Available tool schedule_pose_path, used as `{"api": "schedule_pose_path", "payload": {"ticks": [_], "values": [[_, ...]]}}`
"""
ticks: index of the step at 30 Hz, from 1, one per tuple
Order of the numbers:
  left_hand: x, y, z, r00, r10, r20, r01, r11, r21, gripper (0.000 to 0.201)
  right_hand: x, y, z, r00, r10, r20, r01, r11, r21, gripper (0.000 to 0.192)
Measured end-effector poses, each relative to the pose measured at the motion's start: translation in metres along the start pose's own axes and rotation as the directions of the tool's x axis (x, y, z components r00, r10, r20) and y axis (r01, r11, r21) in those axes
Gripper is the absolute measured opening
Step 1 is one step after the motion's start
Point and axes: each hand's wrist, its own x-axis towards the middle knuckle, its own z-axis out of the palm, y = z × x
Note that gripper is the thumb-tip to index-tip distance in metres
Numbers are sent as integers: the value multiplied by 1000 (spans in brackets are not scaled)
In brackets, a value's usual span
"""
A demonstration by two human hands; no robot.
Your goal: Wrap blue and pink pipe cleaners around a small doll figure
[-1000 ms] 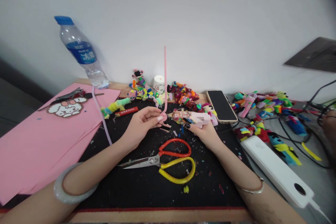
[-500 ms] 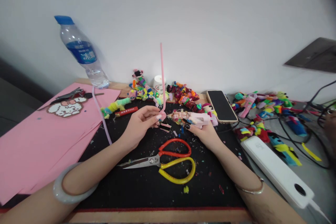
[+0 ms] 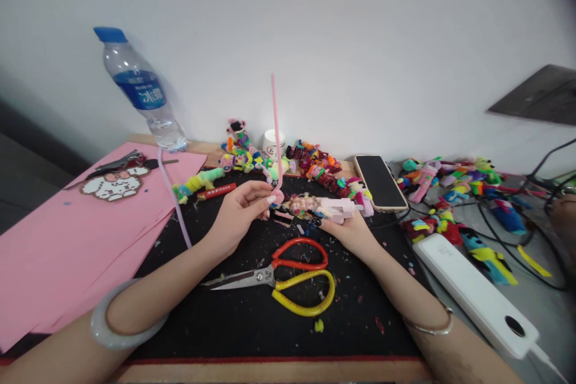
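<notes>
My left hand (image 3: 243, 210) pinches a pink pipe cleaner (image 3: 276, 132) at its coiled lower end, and the long free part stands almost straight up. In my right hand (image 3: 353, 234) is a pale pink glue gun (image 3: 341, 208), held level with its nozzle end pointing left. Coloured fuzz and bits crust the front of the gun. Its tip is close by the pink coil; whether they touch I cannot tell. Below both hands, scissors (image 3: 266, 276) with one red and one yellow handle lie slightly spread on the black mat (image 3: 216, 324).
Colourful pipe-cleaner figures (image 3: 324, 171) line the back, and more (image 3: 459, 180) lie right among black cables. A phone (image 3: 380, 183), a white power strip (image 3: 474, 294), a leaning water bottle (image 3: 139, 87) and pink sheets (image 3: 40, 252) surround the mat. Another person's hand (image 3: 566, 213) shows at far right.
The glue gun has shifted slightly left, its tip nearer the coil. The pipe cleaner's upright part has swung a little left. My left hand has barely moved.
</notes>
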Motion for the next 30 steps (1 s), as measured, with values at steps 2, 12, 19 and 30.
{"api": "schedule_pose_path", "payload": {"ticks": [2, 12, 19, 30], "values": [[1, 0, 0, 1000, 6, -27, -6, 1000, 10, 24, -1, 0, 1, 1000, 9, -8, -9, 1000, -17, 27], [0, 1, 1, 997, -40, -61, 38, 999, -39, 24, -2, 2, 0, 989, -78, -124, 36, 951, -308, 18], [-1, 1, 2, 997, -79, -4, 79, 995, -64, 23, -5, -6, 1, 977, -210, -20, 134, 691, -711, 50], [-4, -2, 4, 980, -96, 173, 98, 995, -3, 22, -7, -1, 7, 982, -181, -44, 64, 548, -834, 55]]}}
